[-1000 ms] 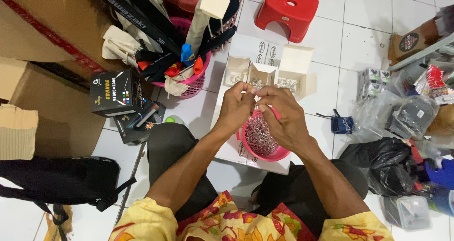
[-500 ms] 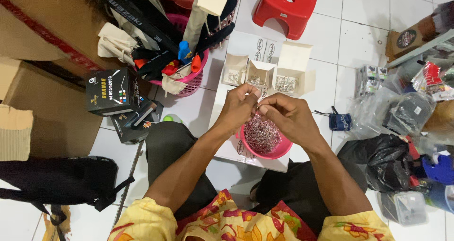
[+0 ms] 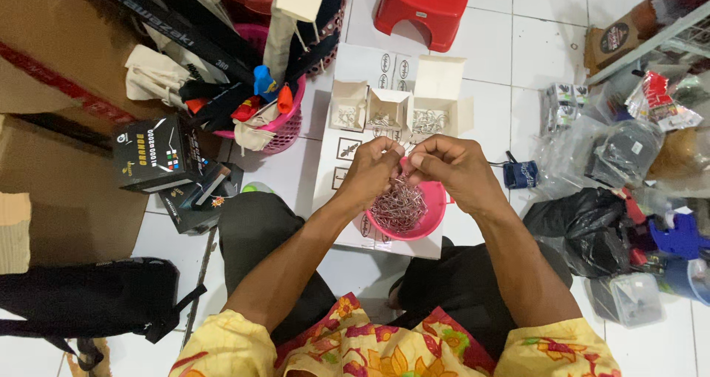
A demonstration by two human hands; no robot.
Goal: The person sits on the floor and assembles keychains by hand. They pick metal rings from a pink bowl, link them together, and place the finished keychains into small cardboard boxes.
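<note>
small metal clips (image 3: pixel 399 203) heaped in the pink bowl (image 3: pixel 435 221), which sits on the flat white cardboard sheet (image 3: pixel 325 151) toward its near edge, right in front of the person's crossed legs; both hands hover just above it, fingertips almost meeting; the left hand (image 3: pixel 373 171) is curled, thumb and forefinger pinching what looks like a clip or two, and the right hand (image 3: pixel 452 168) is pinching at the same spot, though the piece itself is too small to make out; looks like the sorting or joining step, a clip being worked between the two hands; next move calls for a steady pinch and a short reach to the far edge of the sheet, where three small open white boxes (image 3: pixel 390 110) stand in a row with metal bits inside; left of the sheet a pink basket (image 3: pixel 285 125) stuffed with tools, beyond it a red stool (image 3: pixel 425 7), and to the right a black plastic bag (image 3: pixel 584 225)
</note>
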